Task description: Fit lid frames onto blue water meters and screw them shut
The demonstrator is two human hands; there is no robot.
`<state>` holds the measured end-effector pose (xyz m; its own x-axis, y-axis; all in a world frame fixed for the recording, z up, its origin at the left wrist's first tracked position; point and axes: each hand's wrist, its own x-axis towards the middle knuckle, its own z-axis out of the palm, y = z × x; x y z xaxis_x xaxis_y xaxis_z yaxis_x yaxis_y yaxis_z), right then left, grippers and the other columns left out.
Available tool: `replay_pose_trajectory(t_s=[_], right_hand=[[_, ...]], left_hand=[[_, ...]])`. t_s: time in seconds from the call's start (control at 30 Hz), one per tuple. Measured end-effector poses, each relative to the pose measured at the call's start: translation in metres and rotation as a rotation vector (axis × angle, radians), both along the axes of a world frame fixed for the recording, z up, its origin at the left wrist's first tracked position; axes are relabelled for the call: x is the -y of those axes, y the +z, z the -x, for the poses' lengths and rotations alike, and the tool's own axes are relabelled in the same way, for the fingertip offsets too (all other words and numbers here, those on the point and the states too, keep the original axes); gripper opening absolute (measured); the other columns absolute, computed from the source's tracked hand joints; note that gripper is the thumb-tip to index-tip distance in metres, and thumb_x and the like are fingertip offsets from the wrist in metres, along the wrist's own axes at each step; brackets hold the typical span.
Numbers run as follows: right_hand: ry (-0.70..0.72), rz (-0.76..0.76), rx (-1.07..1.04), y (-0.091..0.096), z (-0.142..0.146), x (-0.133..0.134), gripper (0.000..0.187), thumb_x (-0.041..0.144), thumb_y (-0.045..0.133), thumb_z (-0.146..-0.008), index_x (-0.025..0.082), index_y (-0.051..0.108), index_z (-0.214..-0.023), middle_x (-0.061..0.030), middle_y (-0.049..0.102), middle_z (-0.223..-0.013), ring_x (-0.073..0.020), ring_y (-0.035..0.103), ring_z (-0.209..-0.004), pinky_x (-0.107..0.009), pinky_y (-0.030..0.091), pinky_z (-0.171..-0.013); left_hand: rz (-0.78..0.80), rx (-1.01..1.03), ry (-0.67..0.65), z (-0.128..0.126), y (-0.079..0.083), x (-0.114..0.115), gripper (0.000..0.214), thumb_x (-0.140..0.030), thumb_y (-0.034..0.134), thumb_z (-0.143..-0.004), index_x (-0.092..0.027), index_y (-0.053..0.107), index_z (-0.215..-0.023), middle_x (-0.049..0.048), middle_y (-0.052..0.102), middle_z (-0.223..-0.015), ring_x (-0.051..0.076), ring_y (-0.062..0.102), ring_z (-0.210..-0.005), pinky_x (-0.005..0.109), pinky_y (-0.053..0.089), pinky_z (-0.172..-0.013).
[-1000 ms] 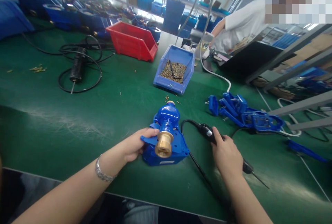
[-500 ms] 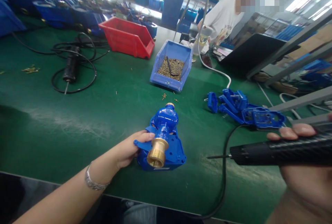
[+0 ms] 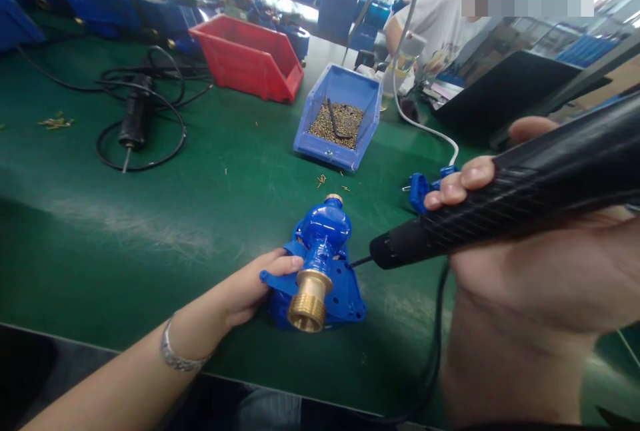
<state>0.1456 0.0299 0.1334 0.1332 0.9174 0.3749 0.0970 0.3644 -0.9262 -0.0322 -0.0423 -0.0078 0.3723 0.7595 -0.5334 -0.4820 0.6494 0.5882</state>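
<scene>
A blue water meter body [image 3: 327, 228] with a threaded brass end [image 3: 307, 308] rests on the green bench, brass end towards me. My left hand [image 3: 260, 284] grips its left side, thumb on top of the blue plastic bracket [image 3: 347, 294], the other fingers mostly hidden. In my right hand [image 3: 525, 264] is a black electric screwdriver [image 3: 475, 218], held slanting down to the left. Its thin bit [image 3: 361, 262] reaches the upper right edge of the bracket; whether it sits on a screw I cannot tell.
A blue bin [image 3: 337, 118] of small brass screws holds a hex key; a red bin [image 3: 250, 58] stands beside it. Loose screws [image 3: 323, 180] lie before the blue bin. Another screwdriver [image 3: 136, 111] with coiled cable lies left. Blue plastic parts [image 3: 419, 192] are partly behind my right hand. A person [image 3: 430, 18] is at the back.
My right hand has brought the electric screwdriver left and up, from beside the meter body to the bracket's edge. My left hand keeps its grip. The view has shifted slightly.
</scene>
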Motion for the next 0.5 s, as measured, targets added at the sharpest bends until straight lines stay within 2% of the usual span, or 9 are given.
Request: replay_pose_trajectory(t_s=[0.1, 0.17, 0.2, 0.27, 0.33, 0.4, 0.5], right_hand=[[0.097, 0.051, -0.212, -0.014, 0.002, -0.008, 0.069, 0.044, -0.005, -0.095, 0.015, 0.058, -0.09, -0.0073, 0.052, -0.085, -0.0144, 0.058, -0.062, -0.031, 0.05, -0.053], [0.143, 0.136, -0.25, -0.023, 0.005, -0.012, 0.063, 0.049, 0.004, -0.095, 0.017, 0.057, -0.087, -0.0034, 0.05, -0.072, -0.0139, 0.056, -0.058, -0.03, 0.049, -0.051], [0.184, 0.186, -0.248, -0.028, 0.006, -0.013, 0.057, 0.055, 0.014, -0.093, 0.018, 0.056, -0.088, -0.0016, 0.049, -0.067, -0.0138, 0.055, -0.057, -0.029, 0.049, -0.052], [0.271, 0.243, -0.204, -0.04, 0.008, -0.014, 0.042, 0.059, 0.045, -0.084, 0.02, 0.054, -0.095, 0.0018, 0.051, -0.064, -0.0132, 0.055, -0.056, -0.029, 0.05, -0.054], [0.295, 0.229, -0.148, -0.052, 0.008, -0.013, 0.038, 0.041, 0.068, -0.071, 0.021, 0.051, -0.099, 0.0051, 0.054, -0.065, -0.012, 0.055, -0.055, -0.029, 0.05, -0.057], [0.236, 0.181, -0.14, -0.061, 0.007, -0.012, 0.033, 0.02, 0.068, -0.068, 0.02, 0.05, -0.095, 0.007, 0.055, -0.063, -0.0109, 0.056, -0.053, -0.027, 0.049, -0.056], [0.153, 0.15, -0.187, -0.069, 0.005, -0.009, 0.023, 0.012, 0.06, -0.067, 0.018, 0.051, -0.088, 0.0071, 0.055, -0.058, -0.0108, 0.055, -0.049, -0.026, 0.048, -0.051]], left_hand=[[0.002, 0.039, -0.02, -0.001, 0.003, -0.001, 0.052, -0.04, 0.075, -0.066, -0.013, 0.061, -0.108, 0.0114, 0.07, -0.099, 0.024, 0.065, -0.09, 0.036, 0.048, -0.087], [-0.004, 0.064, -0.027, -0.001, 0.004, -0.001, 0.05, -0.039, 0.075, -0.066, -0.014, 0.062, -0.107, 0.0112, 0.07, -0.099, 0.024, 0.066, -0.09, 0.036, 0.049, -0.086], [-0.002, 0.067, -0.025, -0.002, 0.005, -0.002, 0.05, -0.039, 0.075, -0.066, -0.014, 0.062, -0.107, 0.0112, 0.07, -0.1, 0.024, 0.066, -0.089, 0.036, 0.049, -0.085], [0.012, 0.042, -0.013, -0.003, 0.006, -0.001, 0.049, -0.038, 0.076, -0.065, -0.013, 0.062, -0.104, 0.0111, 0.07, -0.097, 0.023, 0.066, -0.085, 0.035, 0.049, -0.082], [0.016, -0.008, -0.003, -0.005, 0.007, -0.001, 0.049, -0.039, 0.076, -0.063, -0.012, 0.062, -0.102, 0.012, 0.07, -0.096, 0.024, 0.066, -0.084, 0.034, 0.049, -0.08], [0.01, -0.047, 0.012, -0.007, 0.008, -0.002, 0.052, -0.039, 0.077, -0.061, -0.011, 0.061, -0.102, 0.0129, 0.069, -0.096, 0.024, 0.065, -0.084, 0.034, 0.049, -0.079], [0.018, -0.056, 0.024, -0.011, 0.011, -0.003, 0.058, -0.038, 0.079, -0.056, -0.01, 0.06, -0.103, 0.0136, 0.069, -0.097, 0.024, 0.064, -0.083, 0.034, 0.049, -0.078]])
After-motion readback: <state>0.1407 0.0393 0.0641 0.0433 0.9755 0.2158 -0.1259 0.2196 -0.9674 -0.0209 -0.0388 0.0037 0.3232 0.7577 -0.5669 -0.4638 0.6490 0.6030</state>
